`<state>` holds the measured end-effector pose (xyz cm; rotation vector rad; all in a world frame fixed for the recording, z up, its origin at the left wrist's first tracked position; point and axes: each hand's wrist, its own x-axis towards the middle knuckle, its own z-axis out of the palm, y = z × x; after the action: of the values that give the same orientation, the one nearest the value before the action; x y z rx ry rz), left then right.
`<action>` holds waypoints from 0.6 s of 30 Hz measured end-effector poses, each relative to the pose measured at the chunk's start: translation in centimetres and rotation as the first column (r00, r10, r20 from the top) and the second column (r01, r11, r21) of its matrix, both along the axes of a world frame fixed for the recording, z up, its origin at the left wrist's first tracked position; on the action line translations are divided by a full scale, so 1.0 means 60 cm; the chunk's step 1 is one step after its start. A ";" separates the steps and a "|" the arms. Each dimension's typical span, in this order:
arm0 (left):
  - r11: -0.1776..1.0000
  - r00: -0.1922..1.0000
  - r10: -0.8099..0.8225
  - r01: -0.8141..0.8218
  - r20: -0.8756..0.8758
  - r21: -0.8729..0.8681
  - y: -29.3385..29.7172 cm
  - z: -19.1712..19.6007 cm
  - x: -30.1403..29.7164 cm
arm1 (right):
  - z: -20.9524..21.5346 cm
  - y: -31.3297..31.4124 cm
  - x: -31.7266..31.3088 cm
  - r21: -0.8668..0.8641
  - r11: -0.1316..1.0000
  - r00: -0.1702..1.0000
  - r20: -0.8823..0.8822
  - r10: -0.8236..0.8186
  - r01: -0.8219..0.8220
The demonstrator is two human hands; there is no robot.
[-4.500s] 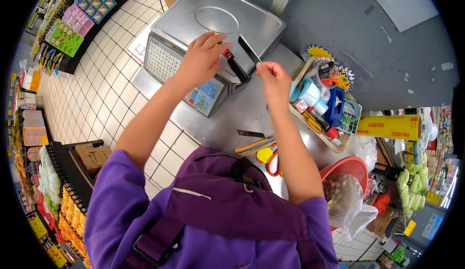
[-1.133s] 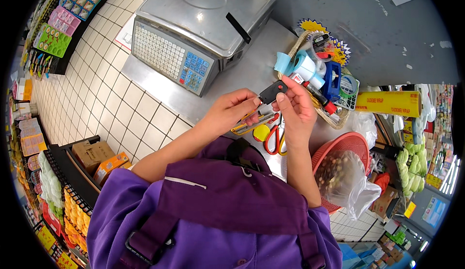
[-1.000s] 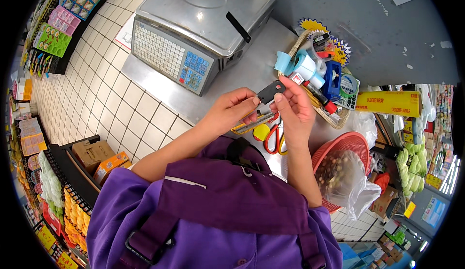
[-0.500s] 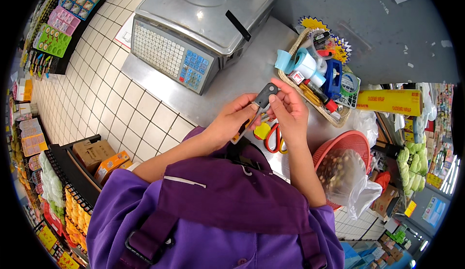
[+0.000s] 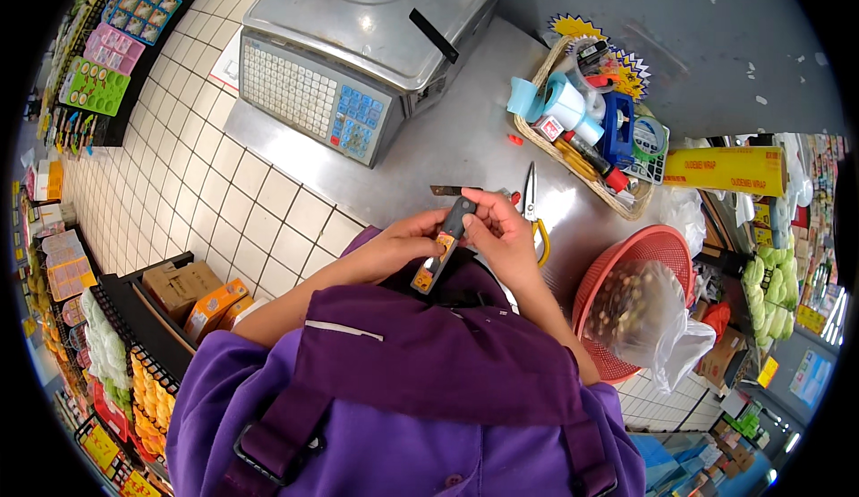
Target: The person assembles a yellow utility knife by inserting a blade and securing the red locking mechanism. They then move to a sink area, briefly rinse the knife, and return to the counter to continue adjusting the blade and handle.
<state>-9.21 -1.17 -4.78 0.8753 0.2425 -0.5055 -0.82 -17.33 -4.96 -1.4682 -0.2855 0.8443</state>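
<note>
Head view — left hand (image 5: 413, 236) and right hand (image 5: 505, 239) pinch the cutter (image 5: 441, 250) slantwise — between nearly closed fingers (image 5: 486, 200)

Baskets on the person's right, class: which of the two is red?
The round plastic basket, with a clear plastic bag in it. The wicker basket is pale tan and holds rolls and pens.

The left hand (image 5: 417, 239) and right hand (image 5: 506, 237) have come nearer to the body (image 5: 420, 363). The cutter (image 5: 436, 260) now shows an orange-patterned side.
</note>
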 end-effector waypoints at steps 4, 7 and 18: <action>0.989 0.991 -0.126 0.122 0.046 0.086 0.000 -0.005 -0.008 | -0.026 -0.020 -0.009 -0.071 0.997 0.996 0.083 -0.020 0.026; 0.971 0.982 -0.187 0.182 0.022 0.152 -0.004 -0.024 -0.014 | -0.024 -0.019 -0.016 0.023 0.993 0.993 0.017 -0.119 0.119; 0.876 0.940 0.086 -0.229 0.331 0.424 -0.037 -0.019 0.097 | 0.021 -0.030 0.104 0.137 0.924 0.934 -0.014 -0.358 0.356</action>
<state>-3.42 -3.36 -5.90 1.3691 0.1504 -0.1488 5.40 -19.13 -3.69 -1.3421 -0.0759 0.5107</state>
